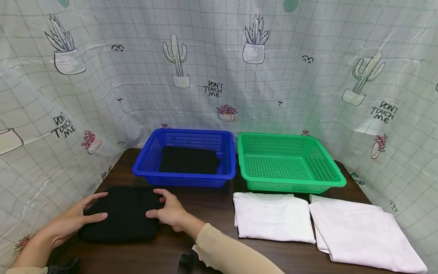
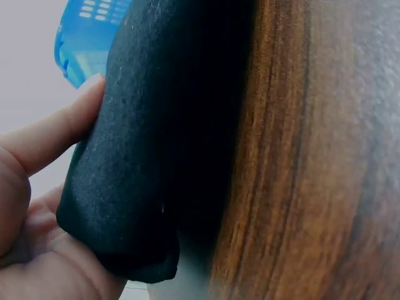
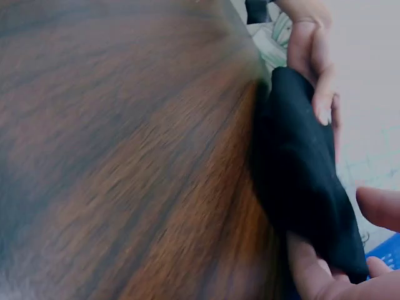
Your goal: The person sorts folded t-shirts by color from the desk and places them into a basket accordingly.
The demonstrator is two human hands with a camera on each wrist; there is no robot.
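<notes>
A folded black garment [image 1: 126,213] lies at the left of the dark wooden table, held at both ends. My left hand [image 1: 70,219] grips its left end, with the thumb on top. In the left wrist view, the thumb lies along the side of the black fabric [image 2: 134,137] and the palm is against its end. My right hand [image 1: 171,211] holds the opposite end. The right wrist view has some right-hand fingers [image 3: 306,265] tucked under the garment's edge, with the thumb above. The fingertips beneath the cloth are hidden.
Behind the garment stands a blue basket [image 1: 184,176] with another folded black cloth [image 1: 188,160] inside. A green basket [image 1: 294,183] is beside it. Two folded white garments, a left one [image 1: 273,217] and a right one [image 1: 366,236], lie at the right. A printed curtain [image 1: 212,49] surrounds the table.
</notes>
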